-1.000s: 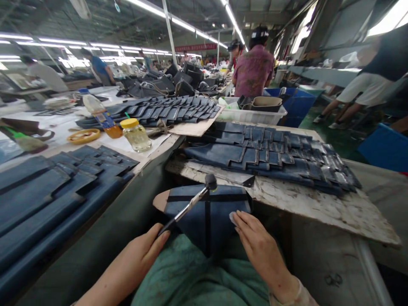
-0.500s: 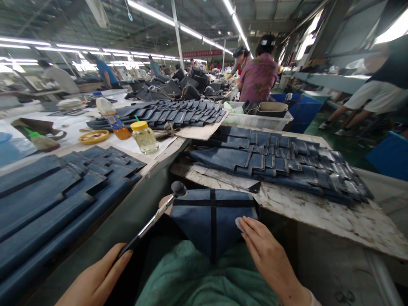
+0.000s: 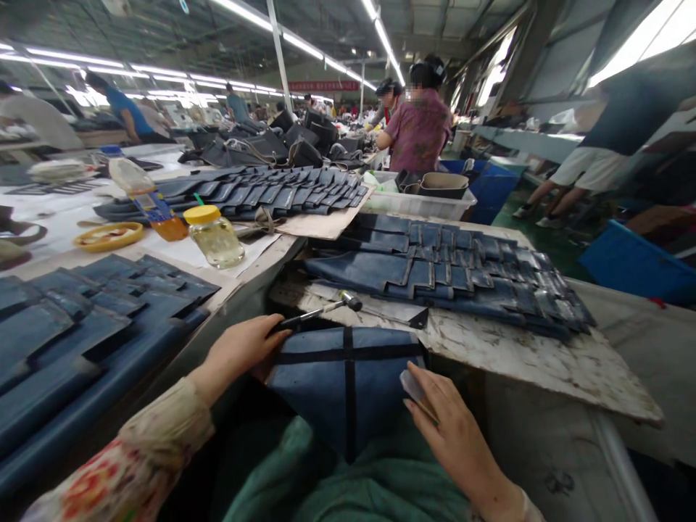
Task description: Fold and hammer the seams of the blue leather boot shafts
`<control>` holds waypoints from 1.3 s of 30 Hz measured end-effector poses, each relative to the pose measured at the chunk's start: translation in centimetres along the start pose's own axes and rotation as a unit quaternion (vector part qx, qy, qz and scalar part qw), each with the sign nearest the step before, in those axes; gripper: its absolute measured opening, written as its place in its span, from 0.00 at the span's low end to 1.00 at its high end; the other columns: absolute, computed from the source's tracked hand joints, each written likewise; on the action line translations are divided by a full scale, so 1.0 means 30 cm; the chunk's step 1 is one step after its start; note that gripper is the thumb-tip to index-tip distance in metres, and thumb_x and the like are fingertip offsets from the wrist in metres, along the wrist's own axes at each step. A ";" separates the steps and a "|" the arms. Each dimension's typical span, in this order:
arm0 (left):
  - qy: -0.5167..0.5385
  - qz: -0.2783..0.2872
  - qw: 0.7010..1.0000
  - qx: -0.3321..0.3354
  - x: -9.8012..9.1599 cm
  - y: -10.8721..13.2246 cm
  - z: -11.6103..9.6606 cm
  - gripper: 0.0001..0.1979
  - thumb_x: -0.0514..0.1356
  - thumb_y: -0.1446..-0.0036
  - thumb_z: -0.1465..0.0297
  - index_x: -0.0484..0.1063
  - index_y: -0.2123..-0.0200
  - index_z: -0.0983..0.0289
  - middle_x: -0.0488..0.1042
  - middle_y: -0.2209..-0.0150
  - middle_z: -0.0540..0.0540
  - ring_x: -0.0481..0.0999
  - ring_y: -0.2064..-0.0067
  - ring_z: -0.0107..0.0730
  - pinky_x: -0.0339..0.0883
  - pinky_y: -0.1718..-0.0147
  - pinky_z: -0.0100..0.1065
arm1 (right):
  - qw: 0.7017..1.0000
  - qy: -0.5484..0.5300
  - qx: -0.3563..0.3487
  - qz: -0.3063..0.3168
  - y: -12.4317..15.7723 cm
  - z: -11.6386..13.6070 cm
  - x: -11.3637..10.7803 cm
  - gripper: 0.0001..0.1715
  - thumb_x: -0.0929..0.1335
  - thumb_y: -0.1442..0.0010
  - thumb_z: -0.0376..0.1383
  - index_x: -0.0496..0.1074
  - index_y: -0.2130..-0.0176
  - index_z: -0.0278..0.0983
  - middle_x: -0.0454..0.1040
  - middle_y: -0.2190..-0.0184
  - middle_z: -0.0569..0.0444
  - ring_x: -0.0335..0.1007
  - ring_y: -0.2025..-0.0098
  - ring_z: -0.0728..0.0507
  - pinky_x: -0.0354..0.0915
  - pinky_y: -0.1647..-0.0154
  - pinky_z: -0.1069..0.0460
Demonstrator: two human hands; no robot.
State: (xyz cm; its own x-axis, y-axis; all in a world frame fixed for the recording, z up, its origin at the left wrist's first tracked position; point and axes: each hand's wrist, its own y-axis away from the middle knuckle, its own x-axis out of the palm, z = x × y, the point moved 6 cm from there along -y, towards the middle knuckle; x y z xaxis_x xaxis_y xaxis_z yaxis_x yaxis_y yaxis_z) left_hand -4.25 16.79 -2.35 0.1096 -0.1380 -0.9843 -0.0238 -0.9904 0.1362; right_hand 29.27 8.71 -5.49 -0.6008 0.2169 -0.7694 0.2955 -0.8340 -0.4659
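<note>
A blue piece with crossed black strips (image 3: 315, 373) lies over my lap in front of the green cloth (image 3: 337, 482). My left hand (image 3: 253, 348) is closed round the dark handle of a hammer (image 3: 320, 312), whose black head points right, above the piece's far edge. Beside the piece's right edge, my right hand (image 3: 443, 413) holds a small pale, flat block (image 3: 416, 391) between thumb and fingers. The hammer head is near the white-topped board, and I cannot tell whether it touches it.
Overlapping blue pieces lie on the left table (image 3: 250, 272) and the right board (image 3: 544, 377). A yellow-lidded jar (image 3: 214, 235), a bottle (image 3: 144, 196) and a yellow dish (image 3: 107, 236) stand at the left. Beyond are a white bin (image 3: 446, 205) and several people.
My left hand has moved forward and right, bringing the hammer head past the far edge of the blue piece. More of the block shows in my right hand. The view has shifted right.
</note>
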 end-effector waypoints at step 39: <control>0.533 -0.585 0.611 -0.015 -0.497 0.803 0.195 0.19 0.57 0.46 0.57 0.65 0.50 0.47 0.67 0.46 0.39 0.66 0.44 0.30 0.69 0.53 0.29 | 0.801 -0.564 -0.094 -0.177 -0.752 0.566 -0.401 0.14 0.67 0.45 0.31 0.71 0.57 0.39 0.72 0.68 0.60 0.59 0.79 0.57 0.57 0.78 0.60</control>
State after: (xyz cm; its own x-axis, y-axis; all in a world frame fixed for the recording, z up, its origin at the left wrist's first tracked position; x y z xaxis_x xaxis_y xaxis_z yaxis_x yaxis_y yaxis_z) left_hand -12.25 -4.96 14.96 0.6194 0.7536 0.2200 0.7074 -0.4142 -0.5727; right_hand 17.20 16.31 21.70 -0.9290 -0.2624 0.2611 0.0008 -0.7069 -0.7073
